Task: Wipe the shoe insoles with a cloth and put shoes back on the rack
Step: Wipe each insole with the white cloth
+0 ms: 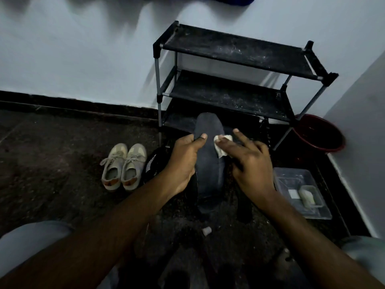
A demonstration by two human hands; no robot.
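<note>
Dim light falls on a dark, speckled floor (52, 155) that meets a pale blue-grey wall (73, 59) along a black skirting (62, 103). A second wall closes the corner at 3 o'clock.

Against the back wall, at 12 to 1 o'clock, stands a black rack (235, 49) with grey posts and three dusty shelves; nothing rests on the top two. At its 3 o'clock side a dark red bucket (333, 147) sits in the corner, touching a post. At 4 o'clock a clear tray (300, 176) lies along the side wall with small pale blocks inside.

Mid-frame, in front of the bottom shelf, the insole (209, 174) is held off the floor, toe towards 12 o'clock. The left hand (183, 161) grips its 9 o'clock edge, thumb curled over the top face and fingers beneath. The right hand (252, 163) lies on the 3 o'clock side with fingers nearly straight and spread, thumb and forefinger pressing a small white cloth (221, 152) onto the insole's upper half.

At 9 o'clock of the hands, beige shoes (123, 165) stand side by side on the floor, toes towards the wall. A black shoe (153, 163) with white lettering lies between them and the left hand. A small pale cap (206, 231) lies on the floor at 6 o'clock of the insole. Grey-clad knees show at both lower corners.
</note>
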